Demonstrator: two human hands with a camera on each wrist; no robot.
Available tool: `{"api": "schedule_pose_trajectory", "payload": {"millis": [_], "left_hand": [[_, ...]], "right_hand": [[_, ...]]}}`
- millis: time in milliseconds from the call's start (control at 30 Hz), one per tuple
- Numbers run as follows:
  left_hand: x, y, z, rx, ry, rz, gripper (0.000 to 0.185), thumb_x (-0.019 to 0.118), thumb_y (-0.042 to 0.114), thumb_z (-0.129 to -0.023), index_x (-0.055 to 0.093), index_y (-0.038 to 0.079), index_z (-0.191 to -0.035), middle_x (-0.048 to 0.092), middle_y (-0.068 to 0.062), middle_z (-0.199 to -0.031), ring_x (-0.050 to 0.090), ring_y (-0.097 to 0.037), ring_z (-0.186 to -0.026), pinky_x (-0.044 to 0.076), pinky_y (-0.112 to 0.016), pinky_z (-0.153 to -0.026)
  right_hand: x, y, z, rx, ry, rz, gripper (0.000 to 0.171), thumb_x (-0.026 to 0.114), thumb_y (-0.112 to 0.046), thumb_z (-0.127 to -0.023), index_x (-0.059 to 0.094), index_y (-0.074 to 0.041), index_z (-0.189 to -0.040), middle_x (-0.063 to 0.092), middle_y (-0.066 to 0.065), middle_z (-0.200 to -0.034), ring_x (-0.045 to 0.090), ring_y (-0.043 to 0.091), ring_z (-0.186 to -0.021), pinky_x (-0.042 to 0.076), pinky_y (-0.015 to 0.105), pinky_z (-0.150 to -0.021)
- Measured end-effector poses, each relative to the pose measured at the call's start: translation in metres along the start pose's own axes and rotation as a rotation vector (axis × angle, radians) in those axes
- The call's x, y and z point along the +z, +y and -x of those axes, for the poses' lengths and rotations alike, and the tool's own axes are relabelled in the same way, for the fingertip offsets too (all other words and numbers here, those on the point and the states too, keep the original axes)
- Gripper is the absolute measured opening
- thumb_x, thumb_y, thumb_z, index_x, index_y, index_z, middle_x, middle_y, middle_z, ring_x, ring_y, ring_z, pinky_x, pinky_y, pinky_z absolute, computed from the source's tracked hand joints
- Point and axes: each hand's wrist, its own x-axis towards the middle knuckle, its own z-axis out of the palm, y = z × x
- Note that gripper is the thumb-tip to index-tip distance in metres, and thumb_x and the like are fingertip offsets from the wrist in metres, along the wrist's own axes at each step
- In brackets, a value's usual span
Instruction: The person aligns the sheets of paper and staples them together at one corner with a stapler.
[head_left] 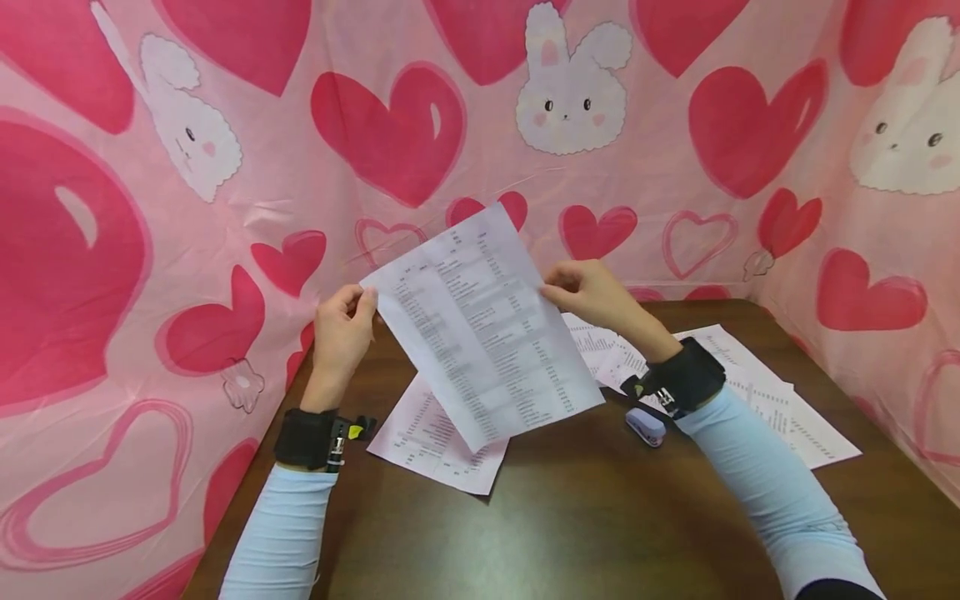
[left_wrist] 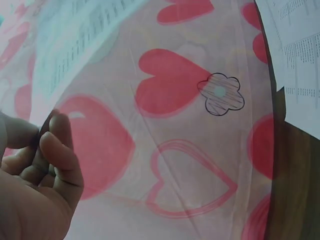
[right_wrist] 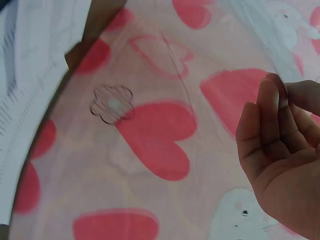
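Head view: the left hand (head_left: 341, 329) pinches the printed sheet (head_left: 480, 333) at its 9 o'clock edge; the right hand (head_left: 592, 292) pinches the 3 o'clock edge. The sheet hangs tilted above the table (head_left: 600, 517), over loose pages (head_left: 435, 442), with a stapler (head_left: 646, 426) at 4 o'clock.

Left wrist view: fingers (left_wrist: 60, 155) curl onto the sheet's corner.

Right wrist view: fingers (right_wrist: 270, 130) are curled; the grasp itself is hidden.

The sheet looks light, limp and easily creased; opposite edges suit holding.
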Motion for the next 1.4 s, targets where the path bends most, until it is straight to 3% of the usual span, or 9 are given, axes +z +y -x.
{"api": "schedule_pose_trajectory", "payload": {"millis": [100, 267, 433, 767, 933, 1133, 1400], "left_hand": [[0.001, 0.002, 0.002, 0.045, -0.033, -0.063, 0.026, 0.059, 0.024, -0.098, 0.067, -0.001, -0.096, 0.065, -0.016, -0.077, 0.047, -0.01, -0.051, 0.041, -0.02, -0.047], [0.004, 0.008, 0.008, 0.074, -0.101, -0.176, 0.024, 0.06, 0.027, -0.097, 0.069, 0.004, -0.098, 0.068, -0.013, -0.083, 0.048, -0.017, -0.063, 0.039, -0.022, -0.053], [0.008, 0.013, 0.009, 0.078, -0.173, -0.2, 0.025, 0.058, 0.028, -0.098, 0.068, 0.006, -0.101, 0.069, -0.012, -0.086, 0.05, -0.021, -0.066, 0.041, -0.025, -0.056], [0.017, 0.018, 0.01, 0.066, -0.241, -0.194, 0.024, 0.058, 0.028, -0.098, 0.068, 0.007, -0.102, 0.07, -0.012, -0.089, 0.05, -0.022, -0.065, 0.042, -0.026, -0.053], [0.021, 0.016, 0.011, 0.054, -0.293, -0.222, 0.024, 0.057, 0.03, -0.098, 0.068, 0.009, -0.102, 0.07, -0.011, -0.088, 0.05, -0.021, -0.061, 0.041, -0.026, -0.05], [0.025, 0.016, 0.015, 0.053, -0.343, -0.265, 0.023, 0.056, 0.031, -0.098, 0.069, 0.012, -0.101, 0.065, -0.007, -0.079, 0.048, -0.019, -0.057, 0.039, -0.029, -0.052], [0.032, 0.017, 0.02, 0.046, -0.425, -0.277, 0.021, 0.056, 0.028, -0.098, 0.069, 0.012, -0.099, 0.061, -0.006, -0.075, 0.046, -0.019, -0.056, 0.037, -0.028, -0.049]], "right_hand": [[-0.002, 0.007, 0.013, 0.02, -0.032, -0.045, 0.016, 0.067, -0.017, -0.093, 0.07, -0.005, -0.102, 0.073, 0.013, -0.092, 0.068, 0.021, -0.073, 0.058, 0.032, -0.07], [-0.001, 0.019, 0.036, 0.096, -0.08, -0.142, 0.017, 0.067, -0.017, -0.093, 0.07, -0.004, -0.103, 0.072, 0.015, -0.095, 0.066, 0.03, -0.072, 0.057, 0.032, -0.067], [0.002, 0.031, 0.049, 0.146, -0.072, -0.213, 0.018, 0.067, -0.016, -0.093, 0.069, -0.001, -0.104, 0.072, 0.017, -0.096, 0.065, 0.028, -0.069, 0.057, 0.034, -0.067], [0.007, 0.046, 0.066, 0.295, -0.104, -0.408, 0.026, 0.065, -0.017, -0.094, 0.064, 0.004, -0.109, 0.073, 0.003, -0.089, 0.064, 0.019, -0.065, 0.055, 0.032, -0.069], [0.013, 0.053, 0.078, 0.344, -0.12, -0.489, 0.019, 0.064, -0.015, -0.095, 0.065, 0.001, -0.105, 0.073, 0.002, -0.089, 0.061, 0.015, -0.062, 0.054, 0.03, -0.066], [0.02, 0.062, 0.092, 0.389, -0.143, -0.511, 0.012, 0.065, -0.015, -0.094, 0.065, -0.004, -0.098, 0.068, -0.002, -0.075, 0.055, 0.013, -0.058, 0.047, 0.026, -0.06], [0.023, 0.072, 0.109, 0.419, -0.185, -0.552, 0.013, 0.064, -0.015, -0.095, 0.064, -0.002, -0.099, 0.073, 0.001, -0.087, 0.058, 0.014, -0.06, 0.05, 0.027, -0.06]]}}
